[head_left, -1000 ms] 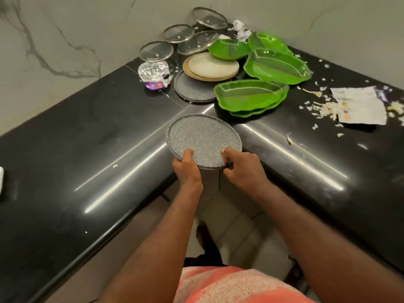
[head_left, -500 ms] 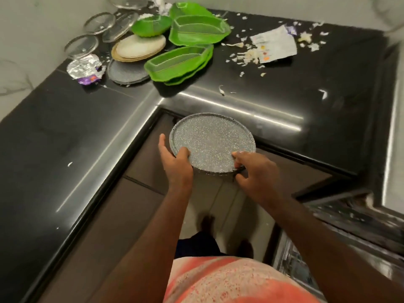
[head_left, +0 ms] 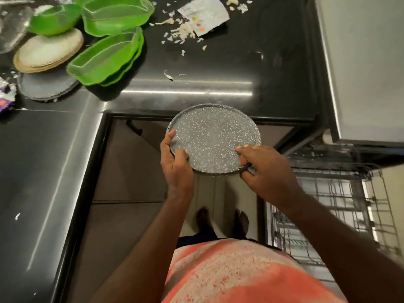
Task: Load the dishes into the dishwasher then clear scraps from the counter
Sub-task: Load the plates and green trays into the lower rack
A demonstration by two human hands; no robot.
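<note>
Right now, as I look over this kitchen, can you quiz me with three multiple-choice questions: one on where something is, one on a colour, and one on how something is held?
1. Where is the speckled grey plate?
A. Held clear of the black counter, above the floor
B. Lying flat on that counter
C. Standing in a cupboard

2. What colour are the leaf-shaped trays?
A. Red
B. Green
C. Blue

3. What are the left hand and right hand doing?
A. Both hang idle
B. One lifts a tray
C. Both grip the plate's near rim

Answers:
1 A: the floor shows beneath the plate, past the counter's edge.
2 B: they are bright green against the dark counter.
3 C: each hand clasps the rim, one on either side.
</note>
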